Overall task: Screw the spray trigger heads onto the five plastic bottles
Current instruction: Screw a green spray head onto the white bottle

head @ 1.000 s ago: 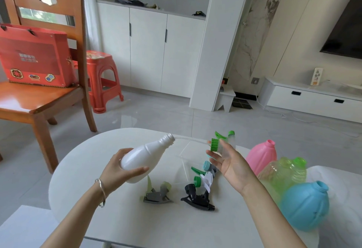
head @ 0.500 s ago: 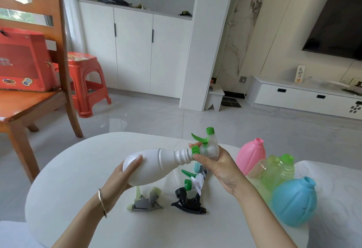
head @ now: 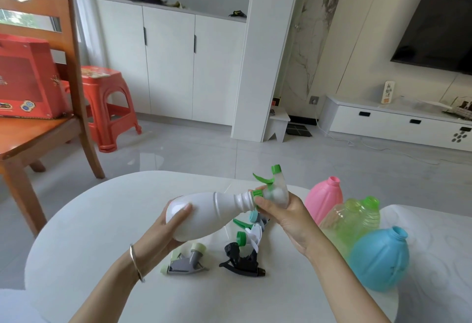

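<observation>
While left hand (head: pixel 163 230) grips bottle (head: pixel 212 210), right hand (head: pixel 287 216): sprayer (head: pixel 278 189).

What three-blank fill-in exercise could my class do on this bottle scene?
1. The left hand grips a bottle coloured ____.
2. The right hand holds a trigger head whose collar is ____.
3. The round bottle beside the right forearm is ____.
Missing words: white; green; blue.
</observation>
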A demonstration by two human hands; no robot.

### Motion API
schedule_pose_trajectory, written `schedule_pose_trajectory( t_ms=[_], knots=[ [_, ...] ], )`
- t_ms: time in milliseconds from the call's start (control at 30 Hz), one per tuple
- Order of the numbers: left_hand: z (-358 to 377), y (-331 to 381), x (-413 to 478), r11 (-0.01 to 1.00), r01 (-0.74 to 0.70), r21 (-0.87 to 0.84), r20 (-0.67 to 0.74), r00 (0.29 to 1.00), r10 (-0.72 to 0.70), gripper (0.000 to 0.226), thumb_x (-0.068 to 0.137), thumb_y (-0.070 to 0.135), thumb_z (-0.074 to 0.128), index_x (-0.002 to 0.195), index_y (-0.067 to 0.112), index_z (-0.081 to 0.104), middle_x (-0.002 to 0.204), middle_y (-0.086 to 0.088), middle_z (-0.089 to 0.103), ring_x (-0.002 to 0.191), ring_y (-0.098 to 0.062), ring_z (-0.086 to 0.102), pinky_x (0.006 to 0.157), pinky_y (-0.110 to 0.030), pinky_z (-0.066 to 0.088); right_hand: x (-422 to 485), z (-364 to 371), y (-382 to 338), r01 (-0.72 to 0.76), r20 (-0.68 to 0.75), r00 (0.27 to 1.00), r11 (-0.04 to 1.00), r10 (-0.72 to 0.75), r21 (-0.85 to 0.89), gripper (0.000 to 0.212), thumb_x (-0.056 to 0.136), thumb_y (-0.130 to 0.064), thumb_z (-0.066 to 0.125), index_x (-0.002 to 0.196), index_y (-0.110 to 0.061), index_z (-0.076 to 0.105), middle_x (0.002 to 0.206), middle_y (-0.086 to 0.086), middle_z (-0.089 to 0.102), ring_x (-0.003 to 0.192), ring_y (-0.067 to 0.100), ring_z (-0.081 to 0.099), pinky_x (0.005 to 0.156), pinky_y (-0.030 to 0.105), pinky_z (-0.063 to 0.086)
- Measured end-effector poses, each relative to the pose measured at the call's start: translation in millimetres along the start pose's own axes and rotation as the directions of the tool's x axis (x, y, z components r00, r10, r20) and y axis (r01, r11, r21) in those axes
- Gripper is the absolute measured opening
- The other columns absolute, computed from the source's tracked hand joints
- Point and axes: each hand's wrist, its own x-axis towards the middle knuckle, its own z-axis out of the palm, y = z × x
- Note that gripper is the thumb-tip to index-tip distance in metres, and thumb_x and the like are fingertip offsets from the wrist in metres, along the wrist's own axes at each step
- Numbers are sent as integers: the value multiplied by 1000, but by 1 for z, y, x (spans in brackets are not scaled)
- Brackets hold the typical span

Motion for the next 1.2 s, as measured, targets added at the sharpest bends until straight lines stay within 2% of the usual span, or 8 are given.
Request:
schedule_pose_trajectory(
  t_ms=[267,367,467,600,733,900,1033,1200],
  knots=[
    [7,2,-2,990,140,18,71,987,-141,61,69,82,40,125,58,37,129,4,52,87,-25,72,65,-37,59,4,3,8,-15,-157,987,991,35,130,51,53,-42,83,91,-10,74,91,5,77,86,15,72,73,20,55],
    [8,2,-1,995,19,97,41,999,-23,77,71,72,55,138,51,26,136,5,46,106,-19,64,72,-28,59,6,1,7,-35,-169,984,986,64,166,45,57,-38,81,91,-10,73,88,3,77,84,14,72,74,21,56],
    [1,2,-1,998,8,55,119,993,-15,84,69,63,69,138,26,41,128,-3,63,114,-20,63,84,-24,55,5,3,6,-41,-157,984,973,78,229,35,62,-33,78,89,-12,72,83,-1,76,80,10,71,71,20,56],
    [4,3,-5,994,93,62,109,989,-99,72,67,77,51,132,51,37,121,-8,59,88,-26,71,68,-35,58,5,7,6,-25,-162,985,978,59,206,34,62,-32,77,89,-12,72,83,-2,77,80,10,72,69,18,55],
    [-2,4,-2,995,-22,102,146,989,7,83,58,58,81,132,38,48,127,7,64,117,-20,61,85,-27,55,6,3,5,-40,-184,979,970,86,240,30,62,-31,77,86,-13,71,73,-6,74,71,7,70,69,20,57],
    [5,5,-5,981,167,97,109,978,-177,65,72,73,44,118,31,58,100,-16,67,82,-28,68,67,-36,58,5,6,7,-53,-175,981,979,89,198,35,62,-32,77,89,-12,71,76,-6,75,71,6,70,67,18,56],
    [3,7,-6,990,-33,135,105,994,19,67,75,54,70,133,27,48,128,0,63,116,-20,61,89,-28,54,6,2,7,-78,-200,971,962,134,263,36,63,-32,78,92,-12,70,71,-7,71,68,8,68,70,22,58],
    [10,10,-9,971,238,13,100,966,-238,66,74,79,41,119,33,52,108,-15,65,88,-31,69,68,-38,59,2,6,6,-63,-177,978,968,108,241,35,62,-31,77,91,-13,71,79,-6,75,73,6,70,68,18,56]
  ],
)
